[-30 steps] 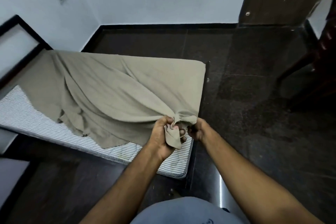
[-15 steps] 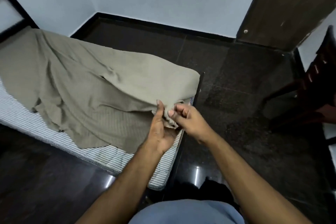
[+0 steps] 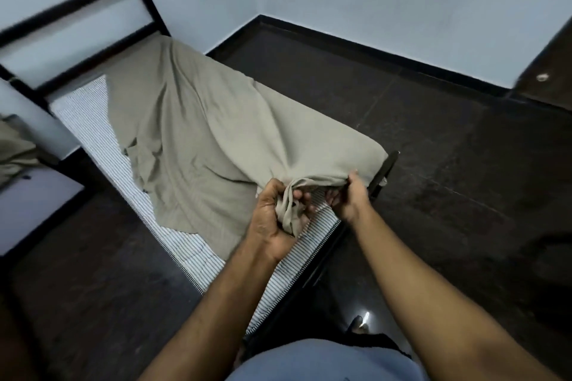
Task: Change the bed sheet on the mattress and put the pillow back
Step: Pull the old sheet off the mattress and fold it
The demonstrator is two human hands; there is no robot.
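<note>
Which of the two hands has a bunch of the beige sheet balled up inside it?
The left hand: its fingers curl round a gathered wad of the beige sheet. The right hand only grips the sheet's edge at the mattress corner.

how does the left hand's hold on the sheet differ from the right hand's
The left hand grips a thick bunched wad of the beige sheet in its fist, over the striped mattress. The right hand pinches only a taut edge of the sheet, nearer the mattress corner. Both hold the same end of the sheet.
</note>
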